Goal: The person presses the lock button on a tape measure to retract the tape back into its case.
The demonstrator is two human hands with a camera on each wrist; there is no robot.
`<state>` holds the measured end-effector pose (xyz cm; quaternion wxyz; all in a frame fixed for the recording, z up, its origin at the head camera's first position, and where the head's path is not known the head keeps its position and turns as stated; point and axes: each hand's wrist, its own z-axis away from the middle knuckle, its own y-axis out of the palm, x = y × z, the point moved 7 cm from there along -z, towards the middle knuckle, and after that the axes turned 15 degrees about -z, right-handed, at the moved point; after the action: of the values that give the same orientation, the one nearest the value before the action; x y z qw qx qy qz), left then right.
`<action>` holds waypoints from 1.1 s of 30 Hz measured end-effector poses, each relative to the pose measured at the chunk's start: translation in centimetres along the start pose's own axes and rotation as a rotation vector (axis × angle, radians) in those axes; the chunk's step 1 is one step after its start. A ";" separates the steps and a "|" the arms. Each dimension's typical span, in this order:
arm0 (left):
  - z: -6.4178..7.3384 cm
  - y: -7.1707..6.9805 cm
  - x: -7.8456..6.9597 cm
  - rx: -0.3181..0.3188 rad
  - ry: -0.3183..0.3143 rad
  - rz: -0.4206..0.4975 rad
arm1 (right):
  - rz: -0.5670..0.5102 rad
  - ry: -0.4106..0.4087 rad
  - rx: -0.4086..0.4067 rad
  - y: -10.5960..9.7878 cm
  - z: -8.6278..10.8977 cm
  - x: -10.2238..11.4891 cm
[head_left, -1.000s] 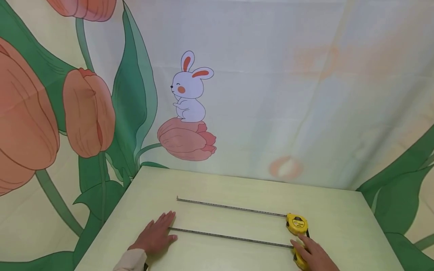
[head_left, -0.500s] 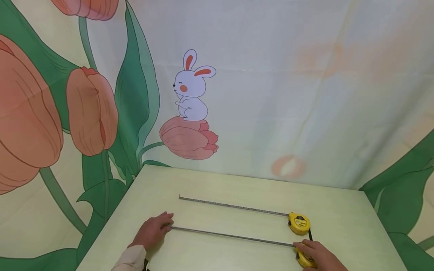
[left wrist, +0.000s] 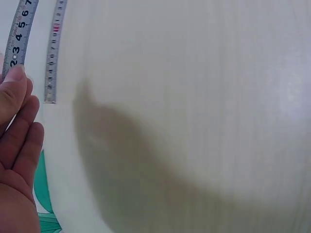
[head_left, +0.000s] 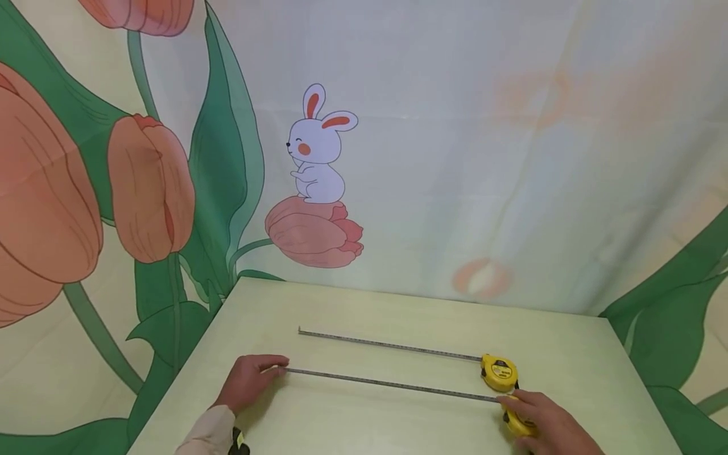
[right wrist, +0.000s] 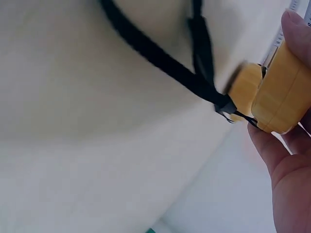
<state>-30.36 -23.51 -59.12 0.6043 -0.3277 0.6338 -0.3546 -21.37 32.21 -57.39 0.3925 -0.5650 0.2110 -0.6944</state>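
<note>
In the head view, my left hand [head_left: 246,381] pinches the free end of a drawn-out steel tape blade [head_left: 392,383] between thumb and fingers. My right hand [head_left: 548,420] grips the yellow tape measure case [head_left: 519,426] that this blade comes from. The blade runs taut between the two hands. The left wrist view shows my thumb on the blade [left wrist: 20,34] near its low numbers, the very tip hidden. In the right wrist view, fingers and thumb wrap the held case [right wrist: 282,90], from which a black strap [right wrist: 155,56] hangs.
A second yellow tape measure [head_left: 499,373] lies just beyond the held one, its blade [head_left: 392,345] also drawn out, roughly parallel. Both are over a pale table [head_left: 352,309]. A cloth backdrop [head_left: 421,158] with tulips and a rabbit hangs behind the far edge.
My left hand has gone from lying flat over the blade's end to pinching it. My right hand now grips the case more fully, and the blade has shifted slightly away from me.
</note>
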 end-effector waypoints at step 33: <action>-0.6 -10.6 -4.5 -0.116 0.165 0.120 | 0.350 -0.432 -0.114 -9.2 4.8 10.3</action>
<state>-30.85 -25.36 -47.73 0.5499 -0.2935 0.7195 -0.3063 -20.22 30.37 -42.91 0.5098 -0.6761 0.2556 -0.4666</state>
